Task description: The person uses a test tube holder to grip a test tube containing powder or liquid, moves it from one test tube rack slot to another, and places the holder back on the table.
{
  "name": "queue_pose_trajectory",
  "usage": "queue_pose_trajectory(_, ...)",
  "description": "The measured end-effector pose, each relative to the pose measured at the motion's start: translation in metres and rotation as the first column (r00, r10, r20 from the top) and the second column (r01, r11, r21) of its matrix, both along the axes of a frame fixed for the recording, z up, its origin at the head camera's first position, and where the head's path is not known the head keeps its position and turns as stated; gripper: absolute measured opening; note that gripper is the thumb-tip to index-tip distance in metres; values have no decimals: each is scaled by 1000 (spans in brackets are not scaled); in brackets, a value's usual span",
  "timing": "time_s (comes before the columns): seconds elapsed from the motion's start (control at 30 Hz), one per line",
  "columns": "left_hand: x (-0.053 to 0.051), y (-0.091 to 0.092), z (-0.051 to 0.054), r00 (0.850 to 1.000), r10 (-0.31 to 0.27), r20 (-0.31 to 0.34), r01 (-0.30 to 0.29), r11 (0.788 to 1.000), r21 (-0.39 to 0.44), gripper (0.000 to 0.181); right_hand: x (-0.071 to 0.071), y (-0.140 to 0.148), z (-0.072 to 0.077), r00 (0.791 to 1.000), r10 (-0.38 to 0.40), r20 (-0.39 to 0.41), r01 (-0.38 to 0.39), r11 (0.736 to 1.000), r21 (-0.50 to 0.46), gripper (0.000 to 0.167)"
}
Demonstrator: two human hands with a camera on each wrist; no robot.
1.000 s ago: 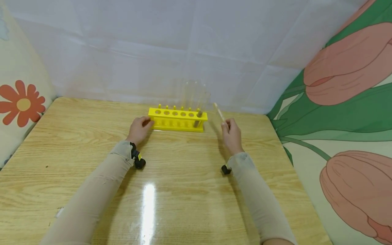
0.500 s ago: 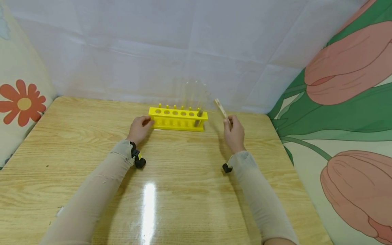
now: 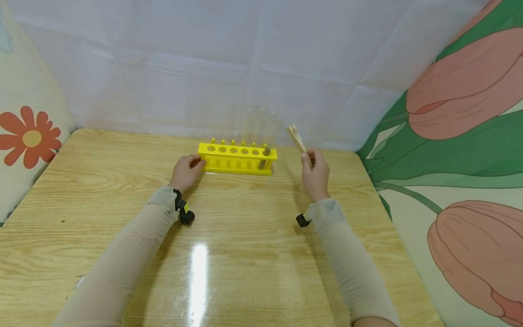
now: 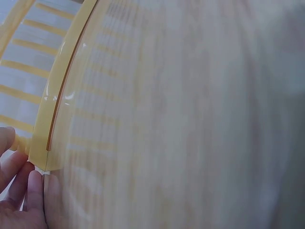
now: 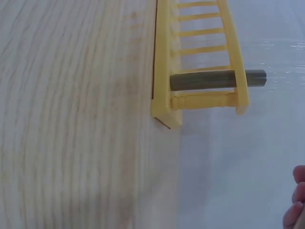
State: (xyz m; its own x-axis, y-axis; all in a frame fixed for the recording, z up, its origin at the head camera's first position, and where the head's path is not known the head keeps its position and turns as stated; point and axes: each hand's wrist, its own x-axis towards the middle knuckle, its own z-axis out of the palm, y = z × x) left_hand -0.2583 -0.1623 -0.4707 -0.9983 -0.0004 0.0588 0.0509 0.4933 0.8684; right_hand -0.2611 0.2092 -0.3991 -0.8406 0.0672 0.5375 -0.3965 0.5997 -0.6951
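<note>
Head view gives me two pale sleeves [image 3: 126, 250] nearest, reaching over a wood-grain table [image 3: 245, 213], a bright streak of glare lying between them. Black cameras [image 3: 187, 218] sit at both wrists. Past the cuffs I have the left hand [image 3: 185, 175] at the left end of a yellow rack [image 3: 234, 156]; from the left wrist I see its thumb and fingers curled about the end post, pinching it. The right hand [image 3: 316, 177], well apart from the rack's right end, has thumb and fingers closed on a wooden clip [image 3: 298, 139], which slants up and leftward, its tips spread. My right wrist view catches only that hand's fingertips. The rack stands upright near the table's back edge. A dark column [image 3: 263, 164] stands in its rightmost hole; I cannot tell whether it is a rod or a tube's filling. Clear tubes [image 3: 261, 125], too faint for me to count, rise behind its right half. Farthest back is a white sheet [image 3: 175, 68].
</note>
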Motion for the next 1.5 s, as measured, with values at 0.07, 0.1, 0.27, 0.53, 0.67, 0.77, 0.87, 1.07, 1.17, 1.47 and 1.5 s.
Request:
queue_pose_trajectory(0.07, 0, 0, 0, 1000, -1, -3, 1, 1000, 6, 48, 0, -1, 4, 1000, -2, -12, 2, 1000, 1, 18)
queue_pose_trajectory(0.1, 0, 0, 0, 1000, -1, -4, 1, 1000, 8, 48, 0, -2, 6, 1000, -3, -15, 3, 1000, 4, 18)
queue_pose_trajectory(0.27, -1, 0, 0, 1000, 0, -5, 0, 1000, 14, 47, 0, -4, 13, 999, -11, -43, 11, 1000, 21, 18)
queue_pose_trajectory(0.53, -1, 1, 1, 1000, -2, -11, 2, 1000, 11, 47, 0, -5, 21, 996, -15, -89, 19, 999, 48, 17)
queue_pose_trajectory(0.67, -1, 0, 1, 1000, -2, -7, 2, 1000, 16, 46, -1, -5, 24, 995, -15, -98, 22, 998, 62, 18)
queue_pose_trajectory(0.77, 0, 0, 1, 1000, -4, -7, 4, 1000, 18, 46, -2, -5, 26, 994, -16, -109, 25, 997, 79, 18)
queue_pose_trajectory(0.87, 0, 1, 0, 1000, -6, -16, 6, 1000, 22, 47, -2, -5, 28, 992, -13, -128, 26, 995, 94, 18)
queue_pose_trajectory(1.07, 4, 2, 2, 998, -1, -57, 3, 999, 34, 50, -3, -8, 36, 989, 11, -150, 7, 993, 122, 14)
queue_pose_trajectory(1.17, 5, 2, 2, 998, -2, -61, 4, 999, 41, 50, -3, -9, 39, 987, 20, -157, 3, 990, 142, 13)
queue_pose_trajectory(1.47, 2, 2, 1, 1000, -5, -27, 6, 1000, 18, 47, -4, -11, 47, 986, -1, -168, 38, 976, 216, 11)
queue_pose_trajectory(1.5, 2, 2, 1, 1000, -6, -26, 6, 1000, 18, 47, -5, -12, 48, 985, 0, -171, 39, 974, 222, 11)
